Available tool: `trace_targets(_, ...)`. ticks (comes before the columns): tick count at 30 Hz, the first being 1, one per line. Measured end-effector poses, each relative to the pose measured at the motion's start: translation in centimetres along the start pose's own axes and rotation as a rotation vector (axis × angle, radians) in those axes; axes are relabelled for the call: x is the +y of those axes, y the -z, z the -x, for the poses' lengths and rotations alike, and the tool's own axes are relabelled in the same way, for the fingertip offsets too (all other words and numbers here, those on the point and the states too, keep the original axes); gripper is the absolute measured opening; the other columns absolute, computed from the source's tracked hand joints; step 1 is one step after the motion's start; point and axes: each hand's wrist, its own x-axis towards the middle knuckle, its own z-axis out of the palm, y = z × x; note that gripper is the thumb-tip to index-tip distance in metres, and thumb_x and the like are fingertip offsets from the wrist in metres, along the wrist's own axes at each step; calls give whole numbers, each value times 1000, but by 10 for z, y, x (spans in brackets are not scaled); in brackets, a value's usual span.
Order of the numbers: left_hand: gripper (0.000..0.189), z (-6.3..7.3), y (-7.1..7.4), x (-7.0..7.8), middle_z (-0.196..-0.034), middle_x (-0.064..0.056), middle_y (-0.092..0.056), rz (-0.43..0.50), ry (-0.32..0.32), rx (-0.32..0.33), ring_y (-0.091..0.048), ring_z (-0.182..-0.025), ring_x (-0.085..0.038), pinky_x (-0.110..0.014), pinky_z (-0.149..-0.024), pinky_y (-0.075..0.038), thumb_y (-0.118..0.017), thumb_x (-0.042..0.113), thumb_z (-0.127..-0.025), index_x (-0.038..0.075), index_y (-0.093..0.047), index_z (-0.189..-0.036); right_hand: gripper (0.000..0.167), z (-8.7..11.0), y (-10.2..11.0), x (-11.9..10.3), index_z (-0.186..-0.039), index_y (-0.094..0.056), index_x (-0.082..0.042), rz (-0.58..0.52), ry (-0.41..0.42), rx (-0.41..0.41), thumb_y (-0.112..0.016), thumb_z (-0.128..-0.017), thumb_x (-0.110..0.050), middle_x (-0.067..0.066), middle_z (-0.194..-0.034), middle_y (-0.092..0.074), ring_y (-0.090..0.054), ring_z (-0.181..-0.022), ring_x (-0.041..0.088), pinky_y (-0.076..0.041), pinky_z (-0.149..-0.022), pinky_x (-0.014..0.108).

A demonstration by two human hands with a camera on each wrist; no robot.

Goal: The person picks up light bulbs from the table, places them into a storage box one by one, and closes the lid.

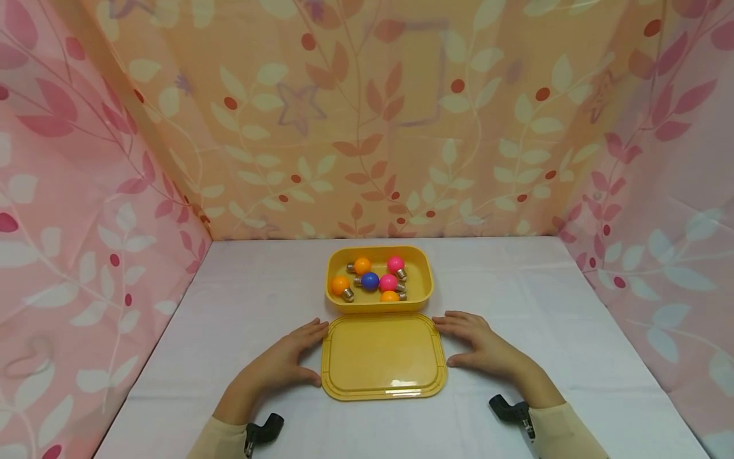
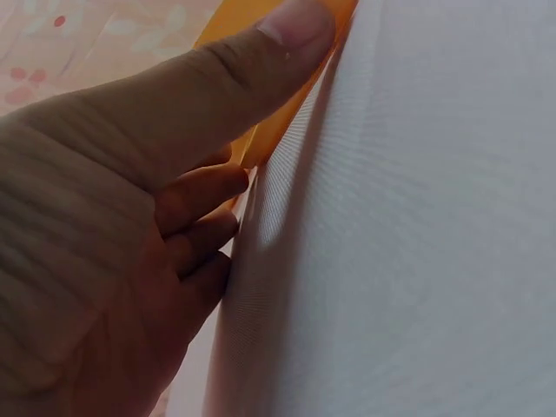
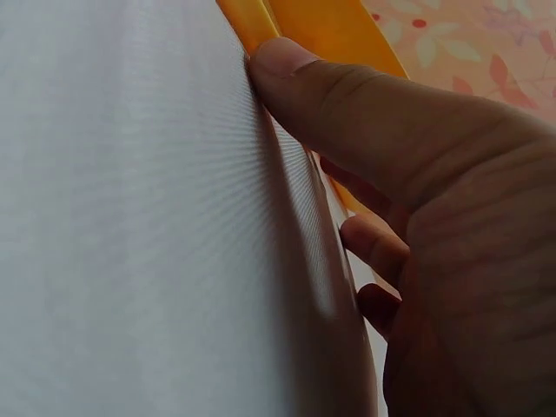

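A yellow lid (image 1: 384, 357) lies flat on the white cloth in the head view. Just behind it stands a yellow plastic box (image 1: 380, 307), holding several small round light bulbs with metal screw bases. These are orange (image 1: 362, 265), pink (image 1: 395, 264) and blue (image 1: 369, 280). At the lid's left edge is my left hand (image 1: 287, 357), thumb and fingers spread apart with their tips at the rim. My right hand (image 1: 484, 347) mirrors it along the right edge. Both wrist views show a thumb by the yellow plastic; some fingertips are hidden there.
White cloth (image 1: 258, 280) covers the table. An orange patterned curtain (image 1: 367, 127) hangs behind it, and pink patterned curtains (image 1: 74, 255) stand at both sides. A black wrist device (image 1: 266, 428) sits at each sleeve.
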Motion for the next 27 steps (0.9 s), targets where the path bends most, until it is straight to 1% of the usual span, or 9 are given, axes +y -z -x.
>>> trace_targets(4,107,0,0,0,-165,-6,-35,-4,1,-7,-24,-156,-28,-55,-125,-24,-89,53,-70,15,-41,-158,75,-1,-1,0,-149,-55,-29,19,0,-3,-81,-83,-54,-15,-156,-48,-32,-151,27,-20,-120,64)
trace_targets(7,108,0,-1,0,-166,-5,-35,-15,-2,-13,-24,-156,-27,-55,-125,-24,-87,56,-70,14,-41,-158,75,-1,-2,0,-149,-56,-28,32,12,2,-81,-83,-54,-14,-156,-48,-32,-151,27,-20,-120,63)
trace_targets(13,109,-1,-3,-2,-166,-4,-34,-17,1,-18,-22,-157,-27,-55,-125,-23,-86,59,-70,15,-41,-158,75,-1,-2,0,-148,-58,-27,40,21,3,-80,-82,-55,-13,-157,-48,-32,-151,28,-19,-120,63)
trace_targets(17,109,-2,-4,-2,-167,-3,-33,-21,0,-20,-22,-157,-25,-54,-125,-23,-85,60,-70,16,-40,-159,75,0,-3,-1,-147,-58,-25,32,37,20,-81,-82,-54,-10,-156,-49,-33,-150,28,-18,-119,62)
trace_targets(23,108,-1,-2,-2,-166,-3,-34,19,-3,-6,-24,-156,-25,-53,-125,-23,-87,57,-69,16,-42,-158,75,-1,-6,1,-148,-56,-30,-3,29,30,-80,-82,-56,-12,-157,-48,-32,-151,26,-17,-119,62)
trace_targets(25,107,0,-2,-2,-166,-2,-34,43,2,-2,-25,-156,-25,-53,-125,-22,-87,56,-69,18,-42,-158,74,-1,-7,3,-148,-56,-33,-21,18,31,-79,-82,-58,-14,-157,-47,-33,-151,25,-20,-120,62)
trace_targets(27,107,1,-1,-2,-166,0,-34,85,21,2,-27,-155,-24,-52,-125,-23,-88,55,-68,21,-42,-158,72,0,-6,4,-147,-57,-35,-64,0,35,-80,-82,-57,-15,-157,-47,-34,-150,24,-22,-120,64)
